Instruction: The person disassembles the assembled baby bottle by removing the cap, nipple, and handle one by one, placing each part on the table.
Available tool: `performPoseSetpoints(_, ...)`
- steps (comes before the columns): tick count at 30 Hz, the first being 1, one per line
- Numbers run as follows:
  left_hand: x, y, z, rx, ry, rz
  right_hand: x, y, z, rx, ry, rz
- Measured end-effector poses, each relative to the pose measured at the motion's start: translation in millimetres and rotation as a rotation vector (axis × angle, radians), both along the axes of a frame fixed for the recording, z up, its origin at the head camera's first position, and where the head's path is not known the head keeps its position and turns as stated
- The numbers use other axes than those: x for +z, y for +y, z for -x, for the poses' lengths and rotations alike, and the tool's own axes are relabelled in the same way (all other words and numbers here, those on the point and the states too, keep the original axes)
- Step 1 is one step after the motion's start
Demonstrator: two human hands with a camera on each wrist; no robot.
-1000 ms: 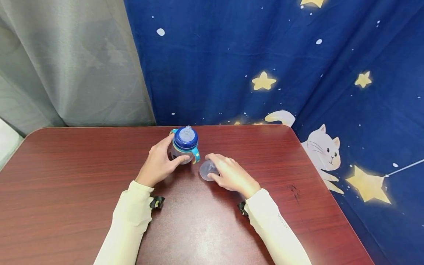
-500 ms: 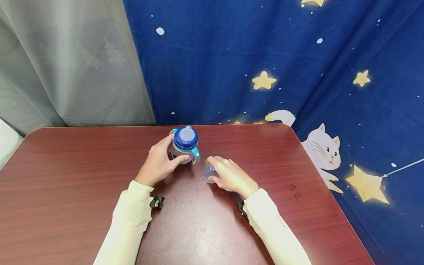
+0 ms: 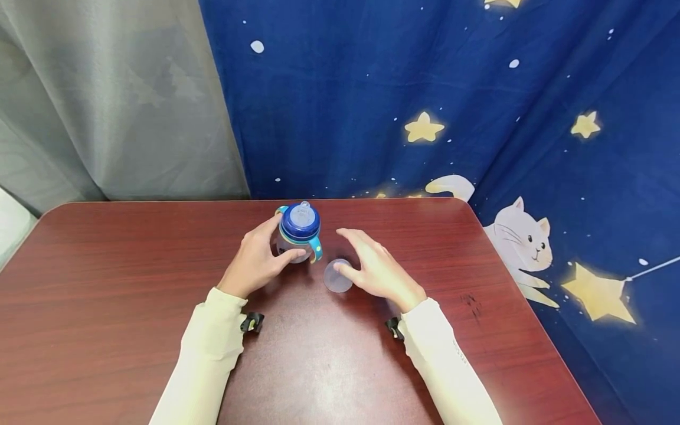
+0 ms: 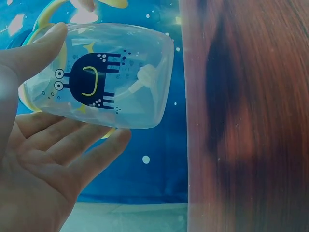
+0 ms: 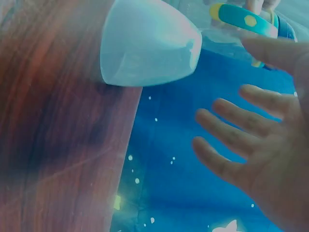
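Observation:
My left hand (image 3: pixel 255 260) holds a sippy cup (image 3: pixel 300 223) by its side, thumb in front and fingers behind. The cup is upright, with a dark blue lid, a clear spout and two turquoise-and-yellow handles. In the left wrist view its clear body (image 4: pixel 140 92) carries a dark crab print, and a straw with a weighted end shows inside. Just right of the cup, a clear dome-shaped cap (image 3: pixel 336 281) stands on the table. My right hand (image 3: pixel 379 268) is spread beside and over the cap, fingers straight. The right wrist view shows a gap between those fingers and the cap (image 5: pixel 149 48).
The brown wooden table (image 3: pixel 133 330) ends at a back edge just beyond the cup. Behind it hang a grey curtain (image 3: pixel 133 106) and a blue star-patterned curtain (image 3: pixel 345 106). A dark scuff (image 3: pixel 470 304) marks the tabletop at the right.
My right hand has let go of the clear cap and opened, lifting slightly away to the right. The cap stays on the table. My left hand keeps its hold on the sippy cup.

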State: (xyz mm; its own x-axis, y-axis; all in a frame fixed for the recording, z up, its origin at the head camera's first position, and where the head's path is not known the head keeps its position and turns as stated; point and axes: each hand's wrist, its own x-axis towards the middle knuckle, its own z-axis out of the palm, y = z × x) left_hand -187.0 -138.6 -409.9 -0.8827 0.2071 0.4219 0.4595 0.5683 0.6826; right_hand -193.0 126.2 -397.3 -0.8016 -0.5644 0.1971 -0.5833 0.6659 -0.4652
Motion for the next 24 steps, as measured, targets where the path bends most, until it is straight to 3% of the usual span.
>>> performPoseSetpoints(4, 0.9, 1.4, -0.6, -0.028, -0.013, 0.012, 3.7, -3.7, -0.6, -0.013, 0.057, 0.108)
performPoseSetpoints(7, 2.2, 3.0, -1.9, -0.066, -0.019, 0.031, 5.3, -9.0, -2.2, -0.013, 0.067, 0.245)
performPoseSetpoints(12, 5.8, 7.9, -3.8, -0.149, -0.033, 0.037, 6.6, -14.1, -3.9, 0.06, 0.068, 0.442)
performPoseSetpoints(17, 9.4, 13.5, -8.4, -0.24, -0.029, 0.048, 9.1, -11.7, -6.8, 0.156, 0.051, 0.477)
performPoseSetpoints(24, 14.9, 17.3, -20.5, -0.253, -0.019, 0.064, 16.5, -7.0, -13.8, 0.232, 0.018, 0.482)
